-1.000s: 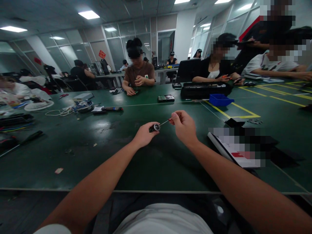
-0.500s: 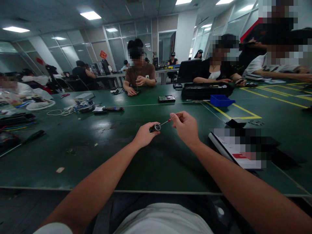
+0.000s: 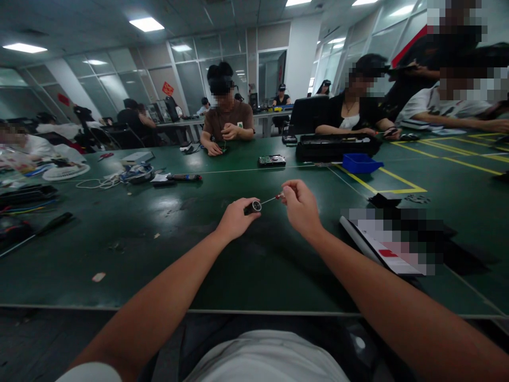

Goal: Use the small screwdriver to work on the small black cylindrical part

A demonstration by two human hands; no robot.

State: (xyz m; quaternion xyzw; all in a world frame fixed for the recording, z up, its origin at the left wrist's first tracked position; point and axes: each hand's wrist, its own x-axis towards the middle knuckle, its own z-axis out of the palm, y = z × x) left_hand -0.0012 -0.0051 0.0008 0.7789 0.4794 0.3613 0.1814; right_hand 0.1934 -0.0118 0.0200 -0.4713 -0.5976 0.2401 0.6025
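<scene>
Fingers of the right hand [image 3: 301,208] pinch a thin screwdriver [image 3: 272,199], now curled more tightly over its red end than before; its tip meets the small black cylinder [image 3: 252,207] gripped by the left hand [image 3: 234,218], above the green table [image 3: 167,249]; beyond the cylinder, a blue bin [image 3: 360,162], contents unseen.

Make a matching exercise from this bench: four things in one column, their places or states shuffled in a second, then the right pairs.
Things:
1. small black cylinder
2. thin screwdriver
3. blue bin
4. circuit board

Places or states:
A. lies on the green table in front of the person in the brown shirt
B. pinched in the right hand, tip at the cylinder's end
C. sits by the yellow tape lines
D. held in the left hand

Pairs: 1-D, 2-B, 3-C, 4-A
</scene>
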